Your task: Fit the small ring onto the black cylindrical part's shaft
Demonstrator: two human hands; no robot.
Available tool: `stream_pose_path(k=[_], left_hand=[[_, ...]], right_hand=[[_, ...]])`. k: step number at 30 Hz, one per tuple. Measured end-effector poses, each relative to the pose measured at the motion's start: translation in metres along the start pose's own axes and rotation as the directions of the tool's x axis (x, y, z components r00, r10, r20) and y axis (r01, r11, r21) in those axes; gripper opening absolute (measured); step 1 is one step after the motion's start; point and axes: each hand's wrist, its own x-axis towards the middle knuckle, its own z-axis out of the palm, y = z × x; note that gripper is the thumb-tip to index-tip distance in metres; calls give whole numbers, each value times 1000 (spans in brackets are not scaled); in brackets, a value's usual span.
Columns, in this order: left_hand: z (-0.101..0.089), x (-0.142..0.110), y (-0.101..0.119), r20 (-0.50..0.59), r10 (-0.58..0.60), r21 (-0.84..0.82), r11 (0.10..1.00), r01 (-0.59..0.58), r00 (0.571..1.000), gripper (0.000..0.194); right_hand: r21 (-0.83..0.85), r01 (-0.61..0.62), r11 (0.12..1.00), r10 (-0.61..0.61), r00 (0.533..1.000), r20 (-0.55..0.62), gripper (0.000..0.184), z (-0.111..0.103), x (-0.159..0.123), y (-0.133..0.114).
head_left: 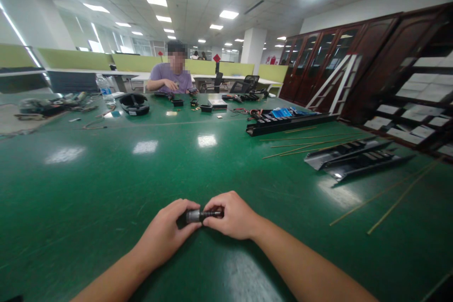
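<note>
Low over the green table's near middle, both of my hands hold a small black-and-silver cylindrical part [193,216]. My left hand [169,226] is closed around its wider left end, thumb below and fingers above. At the narrower, dark ribbed end, my right hand [231,217] pinches it with thumb and fingers. The part lies about level, pointing left to right. Fingers cover some of both ends, and its exact kind cannot be made out.
Black metal channels [354,158] and thin yellowish rods [396,198] lie on the green table [148,174] to the right. Farther back are a black headset [134,104], a plastic bottle [104,86] and a cluttered pile. Across the table sits a person in a purple shirt [163,75].
</note>
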Motion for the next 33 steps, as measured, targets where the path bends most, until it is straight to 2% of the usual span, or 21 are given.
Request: stream_pose_path(k=[33], left_hand=[[-2,0,1,13,-20,0,1000,20,1000,22]], right_hand=[[-29,-9,1000,9,1000,6,18,-1,0,2]])
